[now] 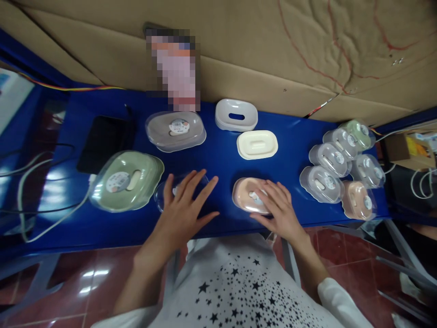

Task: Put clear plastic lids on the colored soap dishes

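My left hand (186,207) is spread, palm down, over a clear plastic lid (167,193) that it partly hides. No object shows in its fingers. My right hand (278,207) lies across the right end of a pink soap box (243,196) with a label on top. Its thumb is at the near edge and its fingers reach over the top. Beyond the hands lie a cream oval tray (257,148) and a pale grey soap dish (227,123) with a slot in its bottom.
A green box (146,168) under a clear lid and a grey lidded box (157,132) sit to the left. Several lidded boxes (329,157) are grouped at the right. A black device (102,141) and white cables (22,218) lie far left. Cardboard (246,73) lines the back.
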`<state>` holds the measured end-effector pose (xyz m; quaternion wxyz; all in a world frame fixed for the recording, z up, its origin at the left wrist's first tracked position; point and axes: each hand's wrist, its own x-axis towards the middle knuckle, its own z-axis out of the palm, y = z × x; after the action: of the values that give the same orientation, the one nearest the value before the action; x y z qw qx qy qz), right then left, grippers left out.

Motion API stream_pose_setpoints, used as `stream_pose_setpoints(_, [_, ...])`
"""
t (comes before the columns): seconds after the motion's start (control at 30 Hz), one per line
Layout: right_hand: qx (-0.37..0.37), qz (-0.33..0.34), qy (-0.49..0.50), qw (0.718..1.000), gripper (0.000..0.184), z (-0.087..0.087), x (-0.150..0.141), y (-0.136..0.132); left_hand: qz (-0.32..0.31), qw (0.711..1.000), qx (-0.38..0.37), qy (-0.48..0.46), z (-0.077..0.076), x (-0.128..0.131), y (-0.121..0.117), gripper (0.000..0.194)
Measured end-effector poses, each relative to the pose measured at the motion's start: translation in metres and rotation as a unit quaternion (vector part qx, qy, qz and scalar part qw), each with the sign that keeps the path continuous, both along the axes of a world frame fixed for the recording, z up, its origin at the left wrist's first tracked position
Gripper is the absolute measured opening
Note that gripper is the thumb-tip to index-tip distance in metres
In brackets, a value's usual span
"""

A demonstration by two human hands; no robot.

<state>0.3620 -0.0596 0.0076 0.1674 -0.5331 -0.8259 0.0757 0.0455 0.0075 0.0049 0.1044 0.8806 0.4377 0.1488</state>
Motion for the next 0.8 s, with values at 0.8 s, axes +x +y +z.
stream_pose_setpoints(0.8, [-0.065,-0.168,-0.21,0.961,0.069,0.04,0.098,0.107,-0.053,0.997,-0.048,-0.024,-0.01,0.031,-0.012,0.062])
